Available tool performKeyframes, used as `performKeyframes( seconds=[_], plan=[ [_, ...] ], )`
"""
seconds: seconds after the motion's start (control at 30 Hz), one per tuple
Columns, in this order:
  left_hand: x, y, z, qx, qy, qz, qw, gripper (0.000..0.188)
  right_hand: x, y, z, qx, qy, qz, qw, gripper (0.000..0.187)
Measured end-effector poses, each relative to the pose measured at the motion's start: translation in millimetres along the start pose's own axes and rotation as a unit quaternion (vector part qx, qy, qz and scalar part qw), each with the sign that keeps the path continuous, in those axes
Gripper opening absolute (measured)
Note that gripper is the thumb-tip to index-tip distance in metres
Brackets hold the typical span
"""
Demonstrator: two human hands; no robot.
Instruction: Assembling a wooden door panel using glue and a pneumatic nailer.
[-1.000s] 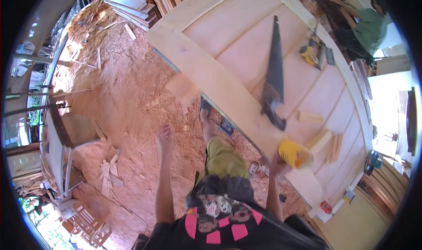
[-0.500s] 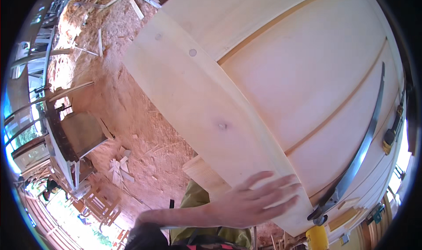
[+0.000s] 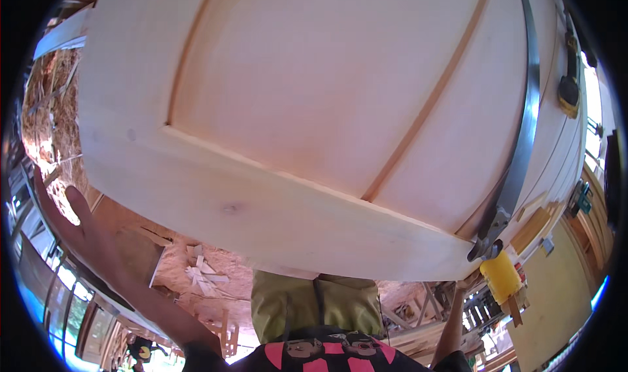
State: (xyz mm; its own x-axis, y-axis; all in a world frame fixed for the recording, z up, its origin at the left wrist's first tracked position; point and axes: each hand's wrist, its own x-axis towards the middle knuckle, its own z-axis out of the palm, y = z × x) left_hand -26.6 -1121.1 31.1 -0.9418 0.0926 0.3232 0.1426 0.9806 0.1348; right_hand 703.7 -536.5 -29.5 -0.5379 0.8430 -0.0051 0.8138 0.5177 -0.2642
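Head view: left hand (image 3: pixel 78 231) is open, fingers spread, raised at the lower left and clear of the door (image 3: pixel 314 110); nothing is in it. It sits just below and to the left of the door's near left corner, not touching. Right hand (image 3: pixel 468 283) is at the lower right, just under the door's near right corner, beside a yellow bottle (image 3: pixel 500 277). Whether it grips the bottle or the door edge cannot be told; its fingers are mostly hidden.

Door is a pale wood panel lying flat, filling the upper frame, its near rail running between the two hands and above them. A handsaw (image 3: pixel 520 143) lies on the door along its right side, handle toward the right hand. A yellow tool (image 3: pixel 568 90) rests farther right. Sawdust floor (image 3: pixel 49 110) shows at left.
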Motion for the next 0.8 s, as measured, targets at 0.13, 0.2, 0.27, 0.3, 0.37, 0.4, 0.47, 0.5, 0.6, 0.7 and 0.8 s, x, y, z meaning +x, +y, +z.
performKeyframes(
  seconds=[0.13, 0.2, 0.27, 0.3, 0.37, 0.4, 0.47, 0.5, 0.6, 0.7, 0.8],
  plan=[
    [-33, 125, 44, -0.237, -0.086, 0.167, 0.953, 0.064, -6, 10, -9, 0.005, 0.006, 0.021, 1.000, 0.055],
    [-35, 139, 49, -0.090, -0.131, 0.348, 0.924, 0.037, -17, 10, 4, 0.028, 0.003, 0.035, 0.999, 0.055],
    [-39, 115, 56, -0.204, -0.147, 0.217, 0.943, 0.031, -25, -1, 29, 0.082, -0.003, 0.055, 0.995, 0.054],
    [-34, 109, 58, -0.192, -0.135, 0.256, 0.938, 0.029, -27, -5, 36, 0.120, 0.003, 0.067, 0.991, 0.053],
    [-33, 114, 59, -0.172, -0.123, 0.296, 0.931, 0.026, -26, -5, 43, 0.207, 0.028, 0.089, 0.974, 0.053],
    [-34, 122, 60, -0.167, -0.128, 0.302, 0.930, 0.025, -22, -5, 44, 0.268, 0.043, 0.100, 0.957, 0.052],
    [-39, 129, 64, -0.167, -0.098, 0.317, 0.929, 0.024, -19, -6, 51, 0.449, 0.072, 0.126, 0.882, 0.052],
    [-41, 130, 62, -0.180, -0.095, 0.327, 0.923, 0.024, -17, -7, 54, 0.552, 0.086, 0.139, 0.818, 0.052],
    [-59, 157, 55, -0.227, -0.108, 0.379, 0.891, 0.022, -16, 6, 50, 0.285, 0.216, 0.018, 0.934, 0.052],
    [-89, 195, -7, -0.260, -0.149, 0.437, 0.848, 0.017, 7, -61, 16, -0.052, 0.180, -0.017, 0.982, 0.066],
    [-191, 269, -30, -0.345, -0.272, 0.479, 0.760, 0.022, -23, -47, -6, -0.043, 0.156, 0.028, 0.986, 0.064]
  ],
)
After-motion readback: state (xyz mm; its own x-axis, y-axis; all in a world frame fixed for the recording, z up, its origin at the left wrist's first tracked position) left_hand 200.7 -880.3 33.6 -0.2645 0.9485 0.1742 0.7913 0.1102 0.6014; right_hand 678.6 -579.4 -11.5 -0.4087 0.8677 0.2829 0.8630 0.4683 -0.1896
